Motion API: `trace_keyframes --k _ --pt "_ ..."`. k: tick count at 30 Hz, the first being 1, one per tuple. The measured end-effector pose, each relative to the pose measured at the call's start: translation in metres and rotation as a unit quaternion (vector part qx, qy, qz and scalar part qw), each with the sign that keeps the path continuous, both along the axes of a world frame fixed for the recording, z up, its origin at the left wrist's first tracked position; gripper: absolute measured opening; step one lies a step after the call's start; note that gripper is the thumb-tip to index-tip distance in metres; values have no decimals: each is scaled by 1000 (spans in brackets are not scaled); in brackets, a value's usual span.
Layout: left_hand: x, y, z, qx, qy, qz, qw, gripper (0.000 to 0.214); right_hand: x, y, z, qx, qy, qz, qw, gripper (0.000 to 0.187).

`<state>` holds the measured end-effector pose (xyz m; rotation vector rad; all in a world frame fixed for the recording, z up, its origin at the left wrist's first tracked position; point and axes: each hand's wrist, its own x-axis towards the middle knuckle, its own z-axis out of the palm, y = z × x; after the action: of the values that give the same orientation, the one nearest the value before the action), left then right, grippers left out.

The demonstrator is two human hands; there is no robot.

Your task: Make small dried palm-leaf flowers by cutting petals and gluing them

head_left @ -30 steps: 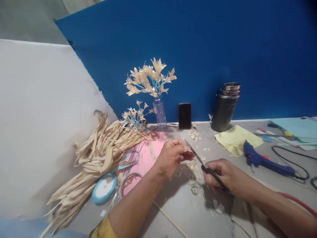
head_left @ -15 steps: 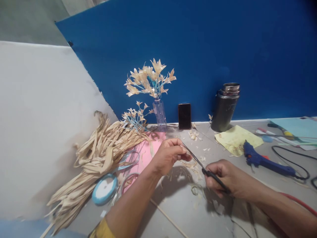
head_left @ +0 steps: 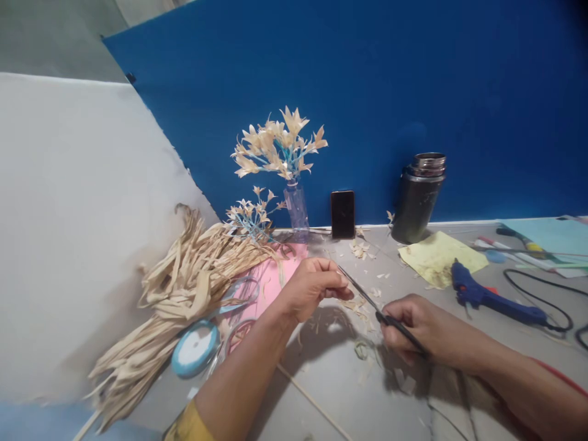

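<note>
In my right hand (head_left: 416,327) is a pair of scissors (head_left: 362,294) with black handles, its narrow blades pointing up and left. The blade tips are at the fingertips of my left hand (head_left: 316,285), whose thumb and fingers are pinched together. Whatever lies in that pinch is too small or too hidden to make out. Below both hands, pale cut scraps (head_left: 361,306) and a small greenish curl (head_left: 361,350) lie on the table.
Dried husk strips (head_left: 193,275), a blue ribbon spool (head_left: 196,349) and pink paper (head_left: 287,266) are at left. Husk flowers stand in a clear vase (head_left: 296,208) behind, near a phone (head_left: 342,214) and dark flask (head_left: 418,199). A blue glue gun (head_left: 496,300) with its cord lies right.
Hardly anything differs. Both hands keep almost the same place, with the scissor tips still at my left fingertips.
</note>
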<state>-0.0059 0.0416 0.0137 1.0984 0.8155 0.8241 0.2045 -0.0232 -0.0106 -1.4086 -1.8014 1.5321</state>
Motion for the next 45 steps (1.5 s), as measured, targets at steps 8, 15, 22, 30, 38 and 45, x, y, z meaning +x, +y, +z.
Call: trace_keyframes --k 8,15,22,30,38,45 --pt "1 -1 0 -13 14 5 1000 21 3 3 -2 -4 1 -17 1000 32" --pt "1 -1 -2 -23 2 -11 1000 24 1 2 3 -1 -1 6 1000 26" --pt "1 -1 -3 -31 5 -10 999 27 5 3 -1 0 -6 0 1000 36" --pt "10 -7 -11 -65 2 -16 998 29 -1 6 -4 47 100 -154 982 28" --pt "26 -18 -26 -75 10 -58 995 29 -1 5 -8 64 190 -204 958 37" --pt "25 -11 -29 -73 -106 10 992 31 1 3 0 118 165 -236 950 38"
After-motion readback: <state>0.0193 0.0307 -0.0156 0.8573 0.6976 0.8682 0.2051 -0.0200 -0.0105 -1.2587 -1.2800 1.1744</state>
